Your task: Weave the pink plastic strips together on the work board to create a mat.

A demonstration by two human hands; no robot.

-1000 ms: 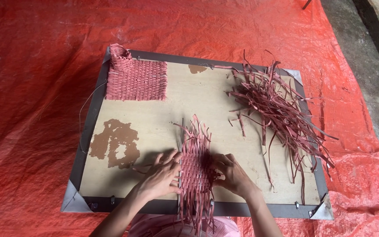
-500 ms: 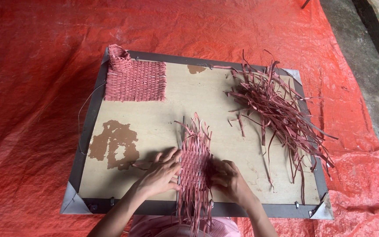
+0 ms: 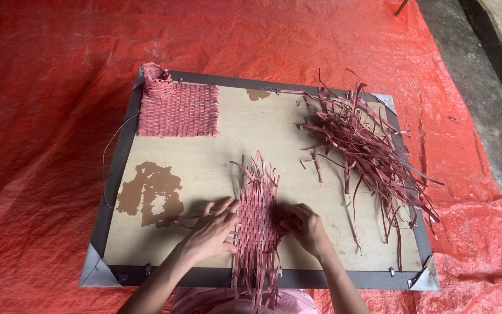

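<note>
A half-made woven mat [image 3: 257, 218] of thin pink-red strips is lying near the front edge of a flat wooden board [image 3: 204, 168]. The middle of the mat is looking tight and criss-crossed, like a little checkerboard. Loose strip ends are sticking out at the top and hanging down past the board at the bottom.

The left hand [image 3: 211, 232] is lying on the left side of the mat, fingers spread and bent a bit, with the fingertips pressing on the edge. The right hand [image 3: 304, 227] is curling at the right side, its fingers pinching at the strips there (how tight the pinch is, I cannot tell).

Counting things: two hands are working, one mat is being made, and one finished woven square [image 3: 175, 107] is sitting in the far left corner of the board, with one corner rolled up. One big loose pile of strips [image 3: 367, 145] is lying on the right side, too many to count. One brown patch [image 3: 149, 192] is showing on the wood. A red sheet [image 3: 47, 116] is lying under the board.

The bottom ends of the mat are getting cut off by the picture edge. The arms are cut off too. The fingertips of the right hand are hiding under the strips.
</note>
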